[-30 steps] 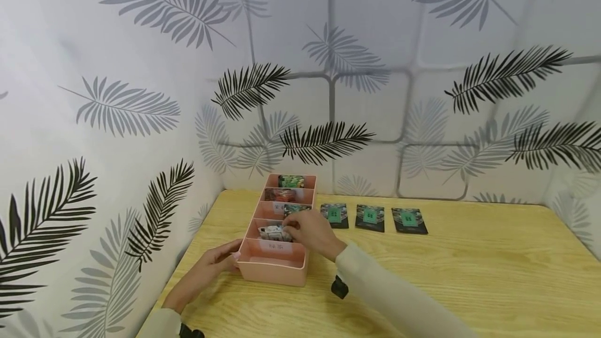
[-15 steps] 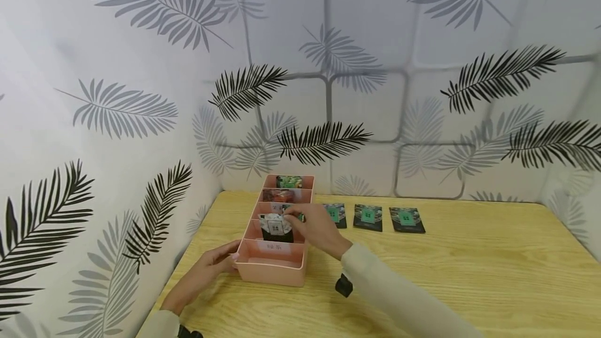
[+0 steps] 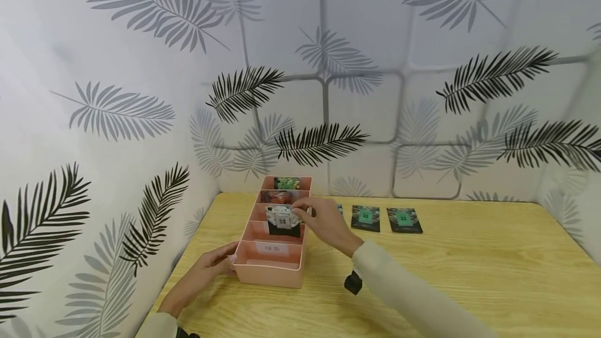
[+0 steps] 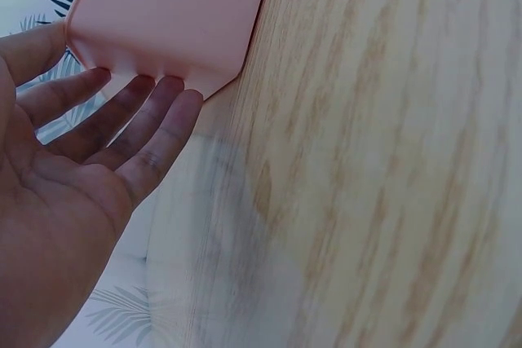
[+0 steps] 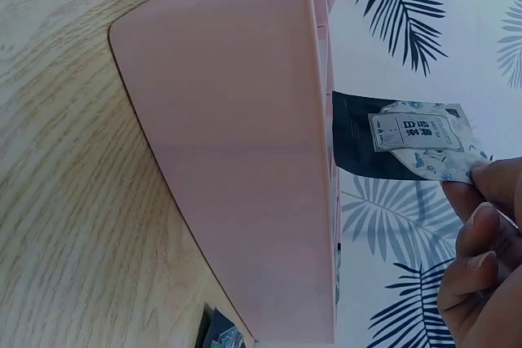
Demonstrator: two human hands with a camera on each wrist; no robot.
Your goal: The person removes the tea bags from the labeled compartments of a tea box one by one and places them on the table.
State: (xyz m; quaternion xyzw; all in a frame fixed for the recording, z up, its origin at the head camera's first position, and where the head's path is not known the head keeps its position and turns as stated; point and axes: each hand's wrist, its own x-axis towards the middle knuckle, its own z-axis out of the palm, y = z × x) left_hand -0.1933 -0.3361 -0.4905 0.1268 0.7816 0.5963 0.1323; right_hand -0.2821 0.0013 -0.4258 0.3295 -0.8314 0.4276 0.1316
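A long pink divided box (image 3: 267,276) stands on the wooden table in the head view. My left hand (image 3: 205,274) touches its near left corner; in the left wrist view the fingertips (image 4: 167,87) press against the pink wall, fingers fairly straight. My right hand (image 3: 328,223) pinches the upper right corner of a black and white printed sachet (image 3: 283,220) between thumb and forefinger. The sachet is upright over the middle compartments, and in the right wrist view its dark end (image 5: 359,132) is at the box's rim. Any contact with the compartment floor is hidden.
Dark sachets with green labels lie in a row right of the box, among them a middle one (image 3: 365,218) and a right one (image 3: 404,220); my right hand partly covers another. A green sachet (image 3: 287,183) and a reddish packet (image 3: 279,197) occupy the far compartments. Patterned walls rise behind and left.
My right hand has lifted the sachet from the second-nearest compartment and moved it back and slightly right, above the dividers. The left hand has stayed at the box corner.
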